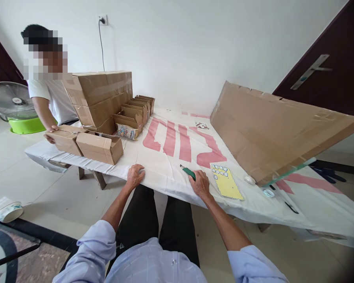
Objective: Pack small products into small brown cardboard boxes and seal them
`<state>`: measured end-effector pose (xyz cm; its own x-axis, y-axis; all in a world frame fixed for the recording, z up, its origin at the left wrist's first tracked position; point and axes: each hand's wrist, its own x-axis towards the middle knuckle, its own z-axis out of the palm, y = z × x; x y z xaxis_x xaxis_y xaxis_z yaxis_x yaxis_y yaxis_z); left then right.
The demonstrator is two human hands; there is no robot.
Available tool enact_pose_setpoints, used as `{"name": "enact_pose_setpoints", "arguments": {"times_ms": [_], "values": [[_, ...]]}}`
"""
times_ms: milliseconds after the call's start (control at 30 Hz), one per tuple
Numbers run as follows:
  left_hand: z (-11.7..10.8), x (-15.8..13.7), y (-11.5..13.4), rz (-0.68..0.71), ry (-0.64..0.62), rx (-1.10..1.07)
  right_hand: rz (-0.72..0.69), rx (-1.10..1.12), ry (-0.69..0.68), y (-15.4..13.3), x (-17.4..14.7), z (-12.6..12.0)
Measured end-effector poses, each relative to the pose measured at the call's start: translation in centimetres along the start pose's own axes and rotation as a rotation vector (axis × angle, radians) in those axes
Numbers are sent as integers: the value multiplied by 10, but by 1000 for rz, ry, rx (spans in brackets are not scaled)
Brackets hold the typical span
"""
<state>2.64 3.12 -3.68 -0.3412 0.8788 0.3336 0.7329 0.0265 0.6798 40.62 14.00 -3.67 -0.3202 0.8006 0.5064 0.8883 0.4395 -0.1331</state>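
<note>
Here, in the head view, the right grip (200,184) was wrapped around a green cutter (189,173), which pointed ahead and left over the white-covered counter (162,169). A yellow card (227,185) lay just right of that grip. The left grip (135,176) rested slack, unclenched, on the counter's near edge; a cardboard box (93,147) stood ahead and left of it.

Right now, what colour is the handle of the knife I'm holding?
Green; the knife handle shows best in the head view.
</note>
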Motion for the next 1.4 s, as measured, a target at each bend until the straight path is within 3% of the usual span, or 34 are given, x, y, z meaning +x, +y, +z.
{"name": "enact_pose_setpoints", "arguments": {"times_ms": [600, 933, 1233, 1400], "values": [[5, -7, -7, 13, -11, -41, 28, -43, -51, -1, -6, -2], [3, -3, 5, -23, -44, -86, 18, -13, -51, -6, -1, -16], [9, 0, 7, -13, -32, -49, -79, -24, 34, 22, 9, 17], [-1, 4, 16, 38, -22, -36, -74, -32, 22, 21, 9, 15]]}}
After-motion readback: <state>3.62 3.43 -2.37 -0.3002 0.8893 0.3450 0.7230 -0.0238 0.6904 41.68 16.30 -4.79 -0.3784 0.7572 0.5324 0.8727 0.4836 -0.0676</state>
